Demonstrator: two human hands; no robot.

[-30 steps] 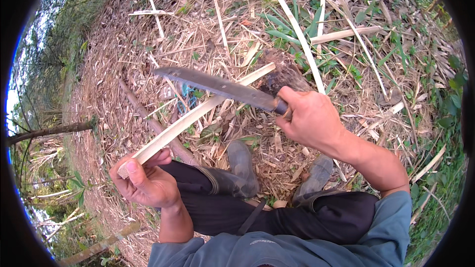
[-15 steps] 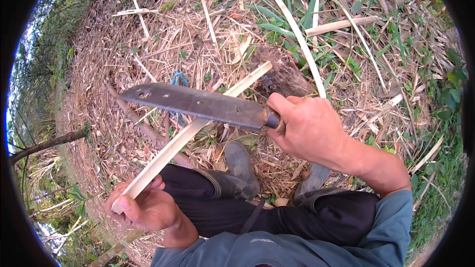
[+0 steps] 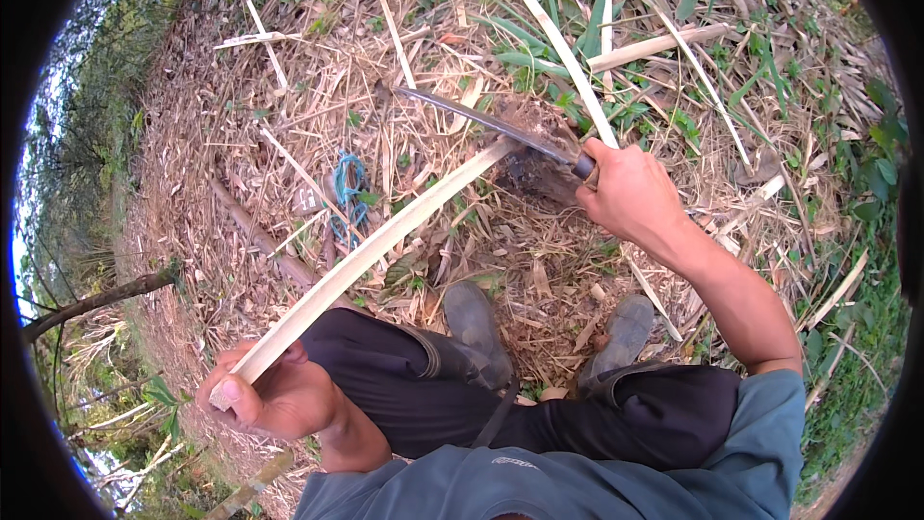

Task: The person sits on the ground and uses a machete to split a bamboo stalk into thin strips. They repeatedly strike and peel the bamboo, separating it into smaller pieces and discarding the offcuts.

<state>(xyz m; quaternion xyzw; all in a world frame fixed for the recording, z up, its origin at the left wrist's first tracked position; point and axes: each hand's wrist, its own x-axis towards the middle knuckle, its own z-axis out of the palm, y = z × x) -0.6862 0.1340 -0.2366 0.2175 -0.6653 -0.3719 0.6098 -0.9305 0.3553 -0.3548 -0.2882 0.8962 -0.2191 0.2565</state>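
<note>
My left hand (image 3: 274, 395), at the lower left, is closed round the near end of a long pale wooden strip (image 3: 371, 246) that looks like split bamboo. The strip slants up to the right, its far end at a dark, rough stump (image 3: 537, 181). My right hand (image 3: 630, 195) grips the handle of a machete (image 3: 481, 118). Its blade is seen nearly edge-on, pointing to the upper left, and crosses just above the strip's far end. Whether blade and strip touch I cannot tell.
Tangled blue cord (image 3: 348, 193) lies left of the stump. Several pale strips, one long and curved (image 3: 553, 34), are scattered over dry litter. My boots (image 3: 472, 323) stand below the stump. A brown branch (image 3: 106, 300) juts in from the left.
My right hand has moved up and right, and the machete has turned from broadside to nearly edge-on, down at the strip's far end. The left hand keeps its hold, barely shifted.
</note>
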